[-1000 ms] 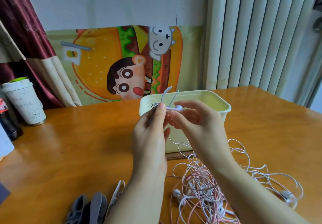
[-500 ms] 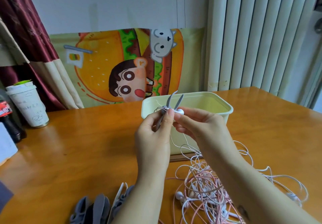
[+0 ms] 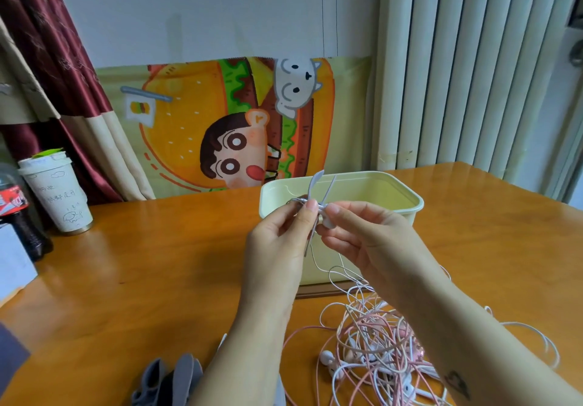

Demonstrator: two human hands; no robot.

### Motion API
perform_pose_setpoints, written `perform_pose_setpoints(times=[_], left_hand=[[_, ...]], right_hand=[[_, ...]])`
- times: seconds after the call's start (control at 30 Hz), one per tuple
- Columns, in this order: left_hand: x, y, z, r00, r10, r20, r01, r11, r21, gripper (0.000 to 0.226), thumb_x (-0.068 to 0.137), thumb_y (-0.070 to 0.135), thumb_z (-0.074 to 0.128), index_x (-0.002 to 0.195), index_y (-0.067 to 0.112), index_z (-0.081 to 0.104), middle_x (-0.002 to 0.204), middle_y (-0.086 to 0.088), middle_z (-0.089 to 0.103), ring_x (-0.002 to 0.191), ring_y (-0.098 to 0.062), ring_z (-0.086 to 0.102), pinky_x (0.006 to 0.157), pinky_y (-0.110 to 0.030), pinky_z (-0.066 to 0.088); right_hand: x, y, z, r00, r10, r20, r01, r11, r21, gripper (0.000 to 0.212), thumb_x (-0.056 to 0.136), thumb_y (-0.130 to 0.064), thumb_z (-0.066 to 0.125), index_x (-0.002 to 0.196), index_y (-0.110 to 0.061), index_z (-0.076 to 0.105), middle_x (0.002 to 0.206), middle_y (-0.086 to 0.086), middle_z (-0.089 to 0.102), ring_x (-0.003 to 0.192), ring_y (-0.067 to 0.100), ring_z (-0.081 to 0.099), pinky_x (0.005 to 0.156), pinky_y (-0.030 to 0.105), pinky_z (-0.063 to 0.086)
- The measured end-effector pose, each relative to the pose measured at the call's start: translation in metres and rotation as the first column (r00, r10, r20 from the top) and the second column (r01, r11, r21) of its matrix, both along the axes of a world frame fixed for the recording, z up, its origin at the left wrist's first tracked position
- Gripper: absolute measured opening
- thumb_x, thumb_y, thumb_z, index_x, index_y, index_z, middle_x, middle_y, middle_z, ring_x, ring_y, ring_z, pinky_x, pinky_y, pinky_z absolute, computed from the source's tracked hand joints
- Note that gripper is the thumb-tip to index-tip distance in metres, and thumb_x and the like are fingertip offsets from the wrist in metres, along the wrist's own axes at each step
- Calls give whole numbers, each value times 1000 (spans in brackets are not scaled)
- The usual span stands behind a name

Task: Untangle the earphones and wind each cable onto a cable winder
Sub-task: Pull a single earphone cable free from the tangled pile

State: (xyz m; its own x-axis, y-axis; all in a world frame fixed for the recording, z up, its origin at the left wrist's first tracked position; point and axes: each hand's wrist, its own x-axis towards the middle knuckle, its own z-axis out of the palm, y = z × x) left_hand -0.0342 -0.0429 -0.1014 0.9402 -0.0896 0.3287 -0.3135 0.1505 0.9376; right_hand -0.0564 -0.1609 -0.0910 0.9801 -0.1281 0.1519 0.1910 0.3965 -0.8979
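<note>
My left hand (image 3: 280, 248) pinches a grey cable winder (image 3: 316, 184) in front of the box, its two thin prongs pointing up. White cable is wrapped round its middle. My right hand (image 3: 369, 241) pinches the white earbud (image 3: 328, 223) against the winder. From there a white cable (image 3: 318, 263) hangs down to a tangle of pink and white earphones (image 3: 385, 345) on the table at lower right, under my right forearm.
A pale yellow open box (image 3: 394, 194) stands on the orange wooden table (image 3: 157, 263) just behind my hands. Spare grey winders (image 3: 176, 380) lie at the bottom edge. A paper cup (image 3: 58, 194) and a cola bottle (image 3: 19, 216) stand at far left.
Both hands stay together at the winder; the fingers have shifted slightly and the earbud now sits lower, under my right thumb. The view has tilted a little.
</note>
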Motion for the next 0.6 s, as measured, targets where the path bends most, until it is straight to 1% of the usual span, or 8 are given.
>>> perform_pose_setpoints(times=[0.07, 0.13, 0.2, 0.27, 0.33, 0.5, 0.6], left_hand=[[-2, 1, 3, 1000, -8, 13, 8, 1000, 22, 17, 86, 41, 60, 87, 32, 74, 89, 10, 76, 90, -2, 69, 79, -18, 52], [-2, 2, 3, 1000, -4, 12, 4, 999, 36, 26, 78, 48, 59, 91, 31, 75, 87, 7, 76, 88, -4, 69, 78, -22, 52], [-2, 3, 4, 1000, -9, 5, 9, 1000, 26, 26, 75, 49, 60, 87, 33, 76, 85, 0, 75, 84, -8, 68, 72, -21, 52], [-3, 4, 5, 1000, -29, 4, 29, 999, 25, 25, 75, 48, 60, 86, 33, 75, 86, 1, 76, 83, -11, 68, 68, -18, 53], [-4, 5, 7, 999, -54, 5, 54, 998, 32, 26, 74, 48, 60, 87, 31, 75, 85, 3, 76, 81, -8, 68, 67, -16, 53], [-4, 6, 6, 993, -112, -26, 113, 993, 24, 33, 72, 49, 62, 93, 26, 75, 91, 1, 76, 90, -13, 71, 74, -23, 53], [-6, 4, 5, 993, -117, -14, 117, 991, 63, 32, 75, 49, 61, 94, 27, 75, 90, 5, 76, 89, -9, 71, 71, -19, 52]], right_hand=[[-1, -1, 0, 999, -13, 30, 15, 998, -61, 26, 60, -21, 73, 80, -5, 66, 70, 9, 69, 66, 16, 68, 63, 19, 56], [-1, -2, 0, 998, -32, 60, 40, 991, -130, 32, 59, -23, 74, 82, -4, 65, 71, 10, 70, 68, 18, 69, 62, 19, 56], [0, -2, 0, 995, -53, 80, 68, 980, -186, 34, 57, -26, 75, 81, -4, 64, 72, 11, 71, 70, 19, 69, 63, 20, 56], [0, -2, 0, 994, -57, 92, 76, 974, -215, 31, 57, -26, 75, 78, -5, 64, 71, 12, 71, 70, 21, 69, 62, 21, 55], [1, -5, 1, 994, -45, 98, 67, 972, -226, 27, 58, -24, 75, 75, -6, 64, 70, 12, 71, 68, 21, 69, 60, 21, 54], [0, -14, 5, 997, 46, 63, -28, 964, -263, 23, 55, -23, 76, 68, -7, 67, 71, 14, 70, 64, 19, 67, 59, 20, 54], [-1, -21, 5, 995, 95, 29, -84, 957, -277, 16, 54, -21, 77, 61, -10, 68, 72, 16, 70, 66, 21, 68, 59, 20, 54]])
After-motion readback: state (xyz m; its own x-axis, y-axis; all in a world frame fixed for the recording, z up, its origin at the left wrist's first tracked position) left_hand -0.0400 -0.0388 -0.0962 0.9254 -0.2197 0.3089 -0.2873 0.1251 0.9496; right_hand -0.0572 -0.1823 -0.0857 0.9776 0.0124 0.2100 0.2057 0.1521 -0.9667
